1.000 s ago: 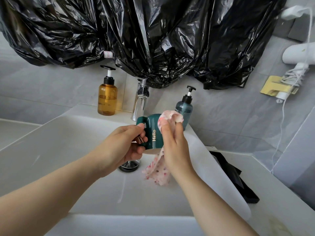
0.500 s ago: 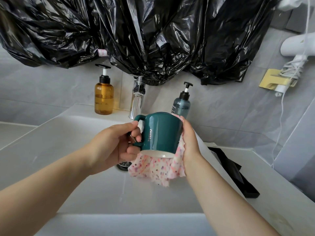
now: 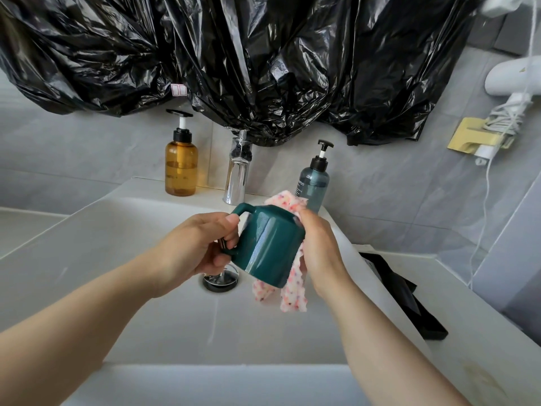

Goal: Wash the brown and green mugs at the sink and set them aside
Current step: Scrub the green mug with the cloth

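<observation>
Here, green mug [image 3: 269, 244] in left hand [image 3: 193, 247], cloth [image 3: 292, 297] in right hand [image 3: 319, 244].

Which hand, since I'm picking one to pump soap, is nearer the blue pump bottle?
Right. The right hand, pressing the speckled cloth against the green mug, is just in front of the blue pump bottle; the left hand, gripping the mug's handle, is farther to the bottle's left.
</observation>
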A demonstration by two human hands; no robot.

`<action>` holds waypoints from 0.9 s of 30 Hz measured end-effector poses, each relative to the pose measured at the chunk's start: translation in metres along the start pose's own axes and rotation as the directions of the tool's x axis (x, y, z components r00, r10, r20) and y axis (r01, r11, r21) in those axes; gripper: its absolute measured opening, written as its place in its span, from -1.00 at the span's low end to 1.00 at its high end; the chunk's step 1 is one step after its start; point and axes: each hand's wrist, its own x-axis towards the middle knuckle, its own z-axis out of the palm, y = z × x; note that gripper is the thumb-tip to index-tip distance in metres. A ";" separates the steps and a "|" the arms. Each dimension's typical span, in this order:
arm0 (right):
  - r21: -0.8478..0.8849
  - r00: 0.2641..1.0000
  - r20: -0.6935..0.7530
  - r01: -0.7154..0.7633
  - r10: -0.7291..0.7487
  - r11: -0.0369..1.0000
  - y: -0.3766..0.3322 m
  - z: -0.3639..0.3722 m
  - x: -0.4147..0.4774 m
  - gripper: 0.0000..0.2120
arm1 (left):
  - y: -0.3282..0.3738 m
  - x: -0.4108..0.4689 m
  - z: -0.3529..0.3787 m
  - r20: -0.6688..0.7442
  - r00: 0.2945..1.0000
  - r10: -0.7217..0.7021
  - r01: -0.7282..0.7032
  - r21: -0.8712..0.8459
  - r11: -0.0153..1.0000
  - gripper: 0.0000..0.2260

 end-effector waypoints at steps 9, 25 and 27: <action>-0.183 0.963 0.155 0.246 -0.219 0.952 0.007 0.007 -0.003 -0.75 | -0.004 0.002 0.004 -0.071 0.998 0.002 0.015 0.227 0.974 -0.67; -0.234 0.887 0.186 0.457 -0.422 0.858 0.005 0.001 -0.014 -0.78 | -0.003 0.004 0.005 -0.238 0.971 0.017 -0.005 0.051 0.999 -0.66; -0.271 0.897 0.097 0.442 -0.432 0.855 0.005 -0.002 -0.014 -0.88 | -0.001 0.003 0.003 -0.229 0.972 0.051 -0.042 0.045 0.998 -0.67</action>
